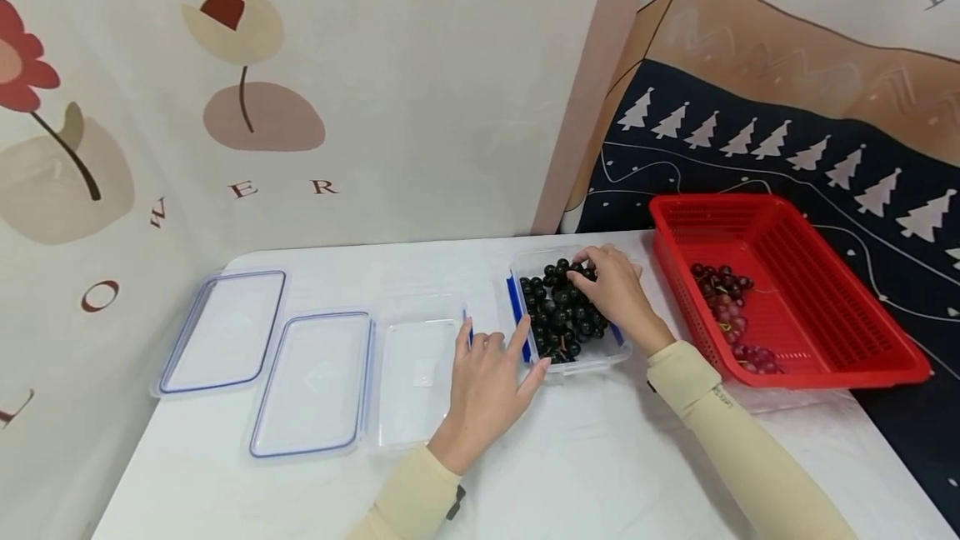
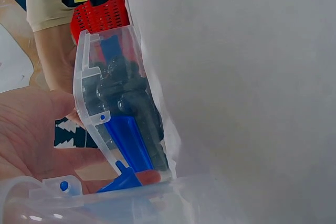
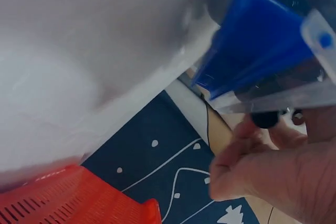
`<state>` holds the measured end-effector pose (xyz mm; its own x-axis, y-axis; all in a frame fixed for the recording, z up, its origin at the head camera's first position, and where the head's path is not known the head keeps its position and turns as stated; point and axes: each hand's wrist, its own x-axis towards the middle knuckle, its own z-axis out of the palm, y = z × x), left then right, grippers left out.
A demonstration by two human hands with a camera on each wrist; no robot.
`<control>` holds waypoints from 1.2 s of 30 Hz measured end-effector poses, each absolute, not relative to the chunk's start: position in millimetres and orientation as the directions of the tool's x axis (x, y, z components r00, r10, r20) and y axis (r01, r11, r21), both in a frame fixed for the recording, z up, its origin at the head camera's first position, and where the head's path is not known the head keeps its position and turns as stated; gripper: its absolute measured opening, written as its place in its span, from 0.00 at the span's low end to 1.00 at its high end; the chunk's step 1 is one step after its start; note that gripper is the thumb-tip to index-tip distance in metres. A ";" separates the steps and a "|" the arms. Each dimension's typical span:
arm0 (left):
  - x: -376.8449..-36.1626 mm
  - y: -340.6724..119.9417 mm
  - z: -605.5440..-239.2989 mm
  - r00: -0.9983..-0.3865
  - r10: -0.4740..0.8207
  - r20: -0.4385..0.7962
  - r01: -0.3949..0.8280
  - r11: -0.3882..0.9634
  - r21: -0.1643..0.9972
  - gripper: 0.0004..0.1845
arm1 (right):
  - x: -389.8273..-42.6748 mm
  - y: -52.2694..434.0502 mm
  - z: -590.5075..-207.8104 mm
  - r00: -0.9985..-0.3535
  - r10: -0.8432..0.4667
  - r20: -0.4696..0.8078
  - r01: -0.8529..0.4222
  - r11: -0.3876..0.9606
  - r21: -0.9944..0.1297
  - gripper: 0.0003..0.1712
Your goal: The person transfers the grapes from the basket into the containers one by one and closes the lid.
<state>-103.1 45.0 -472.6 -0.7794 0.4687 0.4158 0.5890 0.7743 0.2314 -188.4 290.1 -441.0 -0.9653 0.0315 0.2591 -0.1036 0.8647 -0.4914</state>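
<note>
The clear box (image 1: 570, 361) of dark grapes (image 1: 561, 315) sits mid-counter, just at nine o'clock of the red basket (image 1: 787, 290). The right hand (image 1: 617, 290) lies over the bunch at its one o'clock corner, fingers curled onto the grapes. The left hand (image 1: 491, 390) rests at the box's seven o'clock edge, fingers straight and touching its wall. An empty box (image 1: 420, 373) and two lids (image 1: 311, 382) lie toward nine o'clock on the white counter (image 1: 600, 473). Reddish grapes (image 1: 731, 315) sit in the basket.

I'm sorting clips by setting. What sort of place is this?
Probably a home-style tabletop set for sorting fruit: a white table, printed fabric backdrops, a clear box of dark grapes and a red basket.
</note>
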 end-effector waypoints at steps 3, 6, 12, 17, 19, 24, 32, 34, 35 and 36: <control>-102.1 45.1 -473.4 -0.785 0.462 0.413 0.582 0.778 0.235 0.35 | -189.1 287.9 -443.0 -0.951 0.001 0.309 -0.149 0.875 -0.461 0.13; -101.3 45.1 -473.7 -0.784 0.455 0.422 0.582 0.776 0.243 0.35 | -188.7 286.2 -441.8 -0.950 -0.020 0.312 -0.165 0.881 -0.444 0.13; -99.6 47.3 -473.2 -0.772 0.459 0.439 0.596 0.764 0.249 0.34 | -173.5 293.4 -434.0 -0.956 -0.023 0.294 -0.174 0.850 -0.498 0.18; -100.1 49.1 -472.2 -0.759 0.470 0.452 0.610 0.756 0.237 0.34 | -141.4 302.6 -430.3 -0.909 -0.020 0.417 -0.245 0.835 -0.493 0.14; -101.5 49.0 -471.7 -0.754 0.471 0.457 0.611 0.758 0.228 0.35 | -127.7 305.2 -428.5 -0.885 -0.030 0.465 -0.269 0.849 -0.456 0.11; -104.5 45.8 -469.3 -0.765 0.470 0.441 0.602 0.765 0.230 0.36 | -101.1 308.2 -428.1 -0.872 -0.094 0.480 -0.304 0.872 -0.382 0.11; -104.5 43.0 -472.4 -0.772 0.467 0.431 0.596 0.769 0.232 0.36 | -87.3 292.4 -441.5 -0.909 -0.164 0.384 -0.297 0.901 -0.318 0.30; -104.4 43.6 -473.8 -0.765 0.469 0.441 0.602 0.765 0.231 0.35 | -87.2 287.2 -441.4 -0.920 -0.160 0.359 -0.272 0.917 -0.290 0.36; -104.1 43.7 -474.4 -0.764 0.467 0.446 0.603 0.762 0.235 0.35 | -87.4 284.5 -440.5 -0.924 -0.160 0.349 -0.263 0.925 -0.274 0.38; -104.0 43.8 -474.8 -0.763 0.466 0.448 0.604 0.761 0.237 0.35 | -88.0 281.8 -439.5 -0.926 -0.161 0.342 -0.258 0.930 -0.261 0.39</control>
